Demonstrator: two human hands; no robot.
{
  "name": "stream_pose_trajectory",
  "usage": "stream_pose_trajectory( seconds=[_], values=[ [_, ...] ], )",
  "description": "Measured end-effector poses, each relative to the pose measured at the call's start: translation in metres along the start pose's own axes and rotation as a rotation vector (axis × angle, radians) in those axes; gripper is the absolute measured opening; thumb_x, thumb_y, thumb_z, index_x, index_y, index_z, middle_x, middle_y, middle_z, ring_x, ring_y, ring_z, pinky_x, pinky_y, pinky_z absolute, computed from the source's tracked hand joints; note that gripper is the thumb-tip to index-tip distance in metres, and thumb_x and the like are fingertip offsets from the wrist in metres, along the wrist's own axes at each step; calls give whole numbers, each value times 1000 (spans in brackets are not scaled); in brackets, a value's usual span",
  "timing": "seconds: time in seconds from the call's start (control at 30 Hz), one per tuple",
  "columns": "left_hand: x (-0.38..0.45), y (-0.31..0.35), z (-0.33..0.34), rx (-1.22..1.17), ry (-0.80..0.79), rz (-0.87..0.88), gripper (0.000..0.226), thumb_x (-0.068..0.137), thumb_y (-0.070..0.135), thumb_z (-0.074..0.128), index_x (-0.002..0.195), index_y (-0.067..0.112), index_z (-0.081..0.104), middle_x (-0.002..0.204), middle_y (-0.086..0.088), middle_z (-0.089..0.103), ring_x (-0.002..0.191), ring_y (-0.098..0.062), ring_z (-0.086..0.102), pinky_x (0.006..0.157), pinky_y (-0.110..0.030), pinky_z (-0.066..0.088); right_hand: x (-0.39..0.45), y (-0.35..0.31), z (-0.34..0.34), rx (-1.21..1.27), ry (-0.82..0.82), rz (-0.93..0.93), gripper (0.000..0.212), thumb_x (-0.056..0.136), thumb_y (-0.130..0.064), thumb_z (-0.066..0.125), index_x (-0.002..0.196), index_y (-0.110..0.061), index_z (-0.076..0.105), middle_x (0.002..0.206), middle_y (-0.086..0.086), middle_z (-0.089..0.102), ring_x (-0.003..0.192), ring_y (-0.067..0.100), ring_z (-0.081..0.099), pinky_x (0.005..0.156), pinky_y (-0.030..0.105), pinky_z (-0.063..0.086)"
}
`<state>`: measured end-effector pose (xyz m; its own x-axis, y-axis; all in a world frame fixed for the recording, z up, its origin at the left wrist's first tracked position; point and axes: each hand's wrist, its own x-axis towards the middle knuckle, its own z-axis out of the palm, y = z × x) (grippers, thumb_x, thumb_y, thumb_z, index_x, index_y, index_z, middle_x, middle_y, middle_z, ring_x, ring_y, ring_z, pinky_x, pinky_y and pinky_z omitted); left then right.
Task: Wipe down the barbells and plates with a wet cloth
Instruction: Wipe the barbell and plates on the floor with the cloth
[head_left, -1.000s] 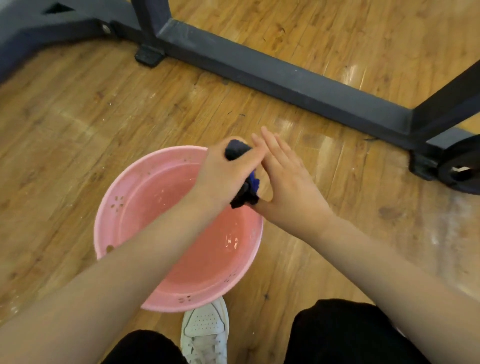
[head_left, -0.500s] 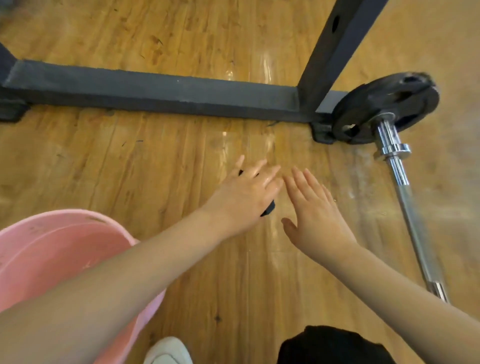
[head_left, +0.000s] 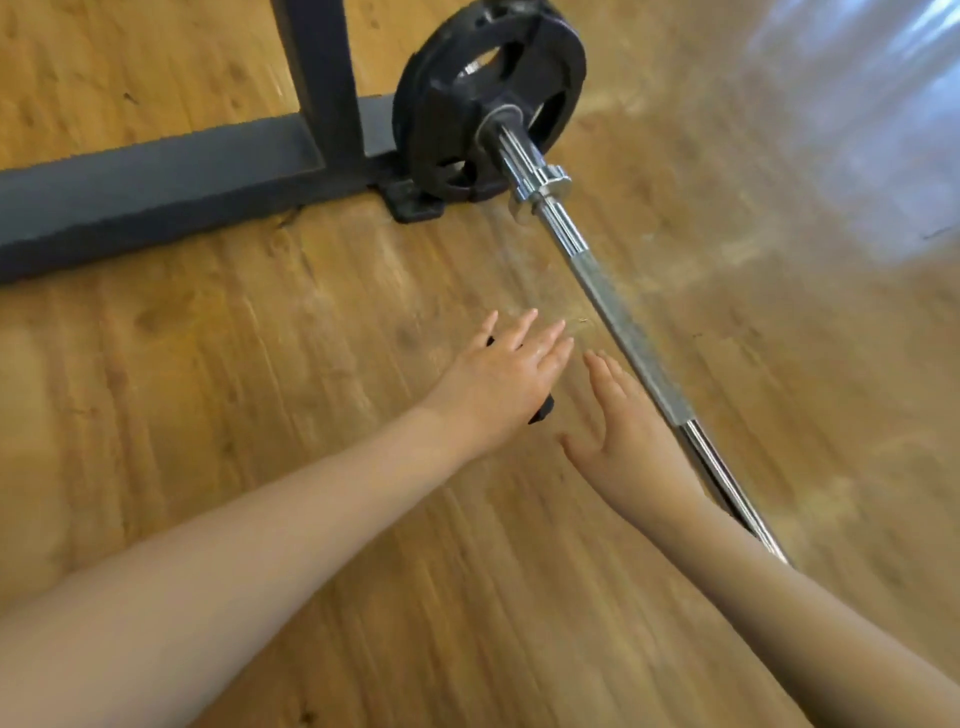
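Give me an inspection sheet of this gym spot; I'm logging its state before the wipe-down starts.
Surface: wooden floor, blurred by camera motion, bright glare at far right.
Job's things: chrome barbell lying on the floor, black plate on its far end; dark cloth mostly hidden under the left hand.
Clutter: nothing seen.
Grippers: left hand with straight fingers over the cloth; right hand open, holding nothing, beside the bar.
Cables: nothing seen.
Surroundings: dark metal rack frame on the floor next to the plate.
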<state>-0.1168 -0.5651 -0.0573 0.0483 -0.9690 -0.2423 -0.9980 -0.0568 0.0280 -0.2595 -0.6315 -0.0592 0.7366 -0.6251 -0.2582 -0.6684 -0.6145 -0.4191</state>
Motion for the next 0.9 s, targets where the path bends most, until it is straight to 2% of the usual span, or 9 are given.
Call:
stream_pose_trajectory(
  seconds=[0.13, 0.3, 0.37, 0.43, 0.47, 0.6, 0.7, 0.8, 0.9],
  values=[
    [20, 42, 4, -29, 57, 184, 62, 102, 25, 31, 151, 7, -4, 159, -7, -6, 146, -27, -6, 117, -46, 5, -13, 39, -9, 50, 114, 39, 76, 84, -18, 68, 148, -10, 27, 153, 2, 30, 142, 15, 23, 112, 17, 14],
    [38, 74, 20, 19, 25, 264, 63, 102, 21, 30, 150, 6, -8, 159, -9, -10, 146, -27, -7, 117, -46, 4, -39, 73, -11, -85, 112, 52, 80, 87, -30, 67, 149, -7, 22, 155, 6, 23, 145, 16, 12, 107, 9, -7],
    [46, 81, 32, -59, 161, 277, 68, 95, 14, 50, 150, 2, 12, 158, -14, 10, 145, -31, 12, 114, -49, 18, -52, 83, -13, -71, 78, 89, 81, 89, -35, 64, 150, -8, 17, 157, 6, 18, 145, 15, 8, 110, 13, -7],
    [52, 89, 44, -122, 307, 318, 73, 74, 12, 76, 138, -2, 43, 144, -18, 42, 132, -36, 42, 100, -53, 40, -61, 91, -17, -36, 62, 131, 81, 90, -38, 62, 151, -12, 15, 157, 4, 17, 145, 14, 9, 111, 15, -1],
    [56, 93, 51, -160, 368, 334, 75, 68, 13, 82, 133, -3, 49, 138, -18, 49, 126, -36, 48, 95, -54, 45, -63, 93, -20, -8, 69, 142, 81, 89, -38, 63, 151, -13, 17, 156, 2, 20, 145, 13, 12, 110, 15, 4],
    [66, 91, 52, -296, 489, 402, 80, 69, 19, 79, 135, -7, 43, 140, -22, 45, 129, -37, 44, 102, -52, 42, -52, 86, -28, 333, 153, 131, 84, 79, -37, 72, 148, -19, 28, 137, -20, 39, 125, -8, 34, 99, 0, 22],
    [68, 67, 46, -294, 531, 382, 70, 83, 22, 58, 140, -5, 29, 144, -23, 39, 136, -34, 35, 109, -47, 34, -25, 71, -25, 632, 134, 113, 99, 68, -52, 72, 150, -24, 23, 145, -15, 39, 132, -4, 35, 112, 26, 30],
    [67, 47, 35, -363, 579, 378, 70, 85, 23, 53, 142, -1, 20, 148, -22, 33, 140, -31, 24, 112, -44, 27, 3, 58, -23, 926, 12, 28, 108, 61, -55, 79, 148, -22, 26, 142, -15, 44, 132, 0, 38, 107, 26, 37],
    [74, 34, 26, -403, 613, 427, 68, 87, 24, 52, 142, 1, 19, 147, -23, 32, 140, -30, 23, 113, -42, 26, 22, 53, -15, 1102, -163, -15, 97, 54, -54, 84, 134, -17, 44, 130, -2, 58, 125, 14, 51, 100, 31, 44]
  ],
)
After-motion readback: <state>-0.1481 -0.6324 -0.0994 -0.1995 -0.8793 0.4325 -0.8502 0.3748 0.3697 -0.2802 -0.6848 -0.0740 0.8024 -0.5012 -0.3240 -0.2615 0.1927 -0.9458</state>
